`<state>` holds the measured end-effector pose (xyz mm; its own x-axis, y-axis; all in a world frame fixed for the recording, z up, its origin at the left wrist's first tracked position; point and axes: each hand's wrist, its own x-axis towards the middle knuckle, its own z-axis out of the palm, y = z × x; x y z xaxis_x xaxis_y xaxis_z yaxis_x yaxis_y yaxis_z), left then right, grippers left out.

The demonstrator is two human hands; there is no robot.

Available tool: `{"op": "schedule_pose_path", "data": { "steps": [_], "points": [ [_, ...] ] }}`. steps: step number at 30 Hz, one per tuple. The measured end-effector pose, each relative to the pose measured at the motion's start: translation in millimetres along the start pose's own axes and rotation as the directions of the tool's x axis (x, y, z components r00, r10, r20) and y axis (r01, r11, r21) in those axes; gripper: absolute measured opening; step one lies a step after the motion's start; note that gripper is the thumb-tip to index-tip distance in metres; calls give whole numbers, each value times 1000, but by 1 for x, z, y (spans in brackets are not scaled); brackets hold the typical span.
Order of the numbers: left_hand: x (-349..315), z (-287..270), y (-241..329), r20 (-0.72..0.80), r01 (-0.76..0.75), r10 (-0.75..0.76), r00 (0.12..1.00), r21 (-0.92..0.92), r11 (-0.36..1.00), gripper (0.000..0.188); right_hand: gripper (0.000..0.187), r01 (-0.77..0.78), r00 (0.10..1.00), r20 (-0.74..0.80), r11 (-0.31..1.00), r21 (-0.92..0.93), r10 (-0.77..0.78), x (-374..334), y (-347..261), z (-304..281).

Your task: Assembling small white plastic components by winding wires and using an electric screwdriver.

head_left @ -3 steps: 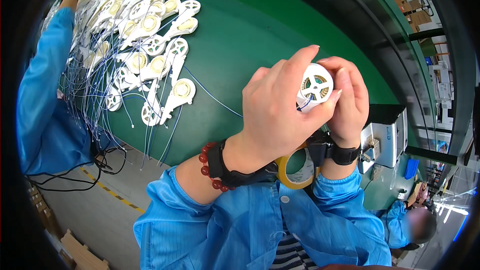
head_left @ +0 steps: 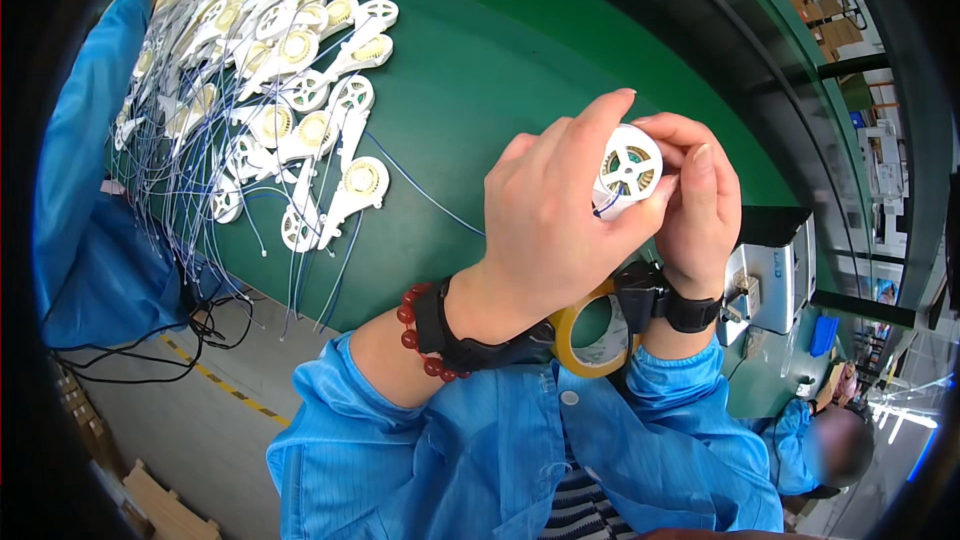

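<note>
My left hand (head_left: 555,205) is closed round a small white blower fan housing (head_left: 630,162), its thumb along the lower edge. The housing's round, spoked face is turned up, with coils showing behind the spokes and a blue wire near its lower side. My right hand (head_left: 702,195) curls against the housing's right side, fingers bent and thumb raised; its fingertips are partly hidden. At the left of the green table lies a heap of similar white blower housings (head_left: 290,50) with long blue and white wires.
A yellow tape roll (head_left: 565,345) is by my wrists. To the right stands a grey-white machine (head_left: 785,275) near a blue bin (head_left: 824,336). A co-worker's blue sleeve (head_left: 85,130) reaches over the heap's left side. Black cables (head_left: 205,330) hang below the table edge.
My right thumb has moved slightly up and away from the housing, which has shifted slightly left. The co-worker's hand at the far left has moved a little up and right.
</note>
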<state>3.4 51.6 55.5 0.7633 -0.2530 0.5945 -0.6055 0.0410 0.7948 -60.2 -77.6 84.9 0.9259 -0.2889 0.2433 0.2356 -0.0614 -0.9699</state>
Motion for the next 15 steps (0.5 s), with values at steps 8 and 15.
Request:
{"op": "schedule_pose_path", "data": {
  "steps": [8,15],
  "points": [
    [-2,2,-2,51,21,-23,998,30,999,61,26,-73,997,-38,996,-54,71,0,-11,6],
    [-3,7,-7,8,-20,19,1000,81,996,58,23,-62,998,-27,994,-93,59,0,-11,8]
  ]
}}
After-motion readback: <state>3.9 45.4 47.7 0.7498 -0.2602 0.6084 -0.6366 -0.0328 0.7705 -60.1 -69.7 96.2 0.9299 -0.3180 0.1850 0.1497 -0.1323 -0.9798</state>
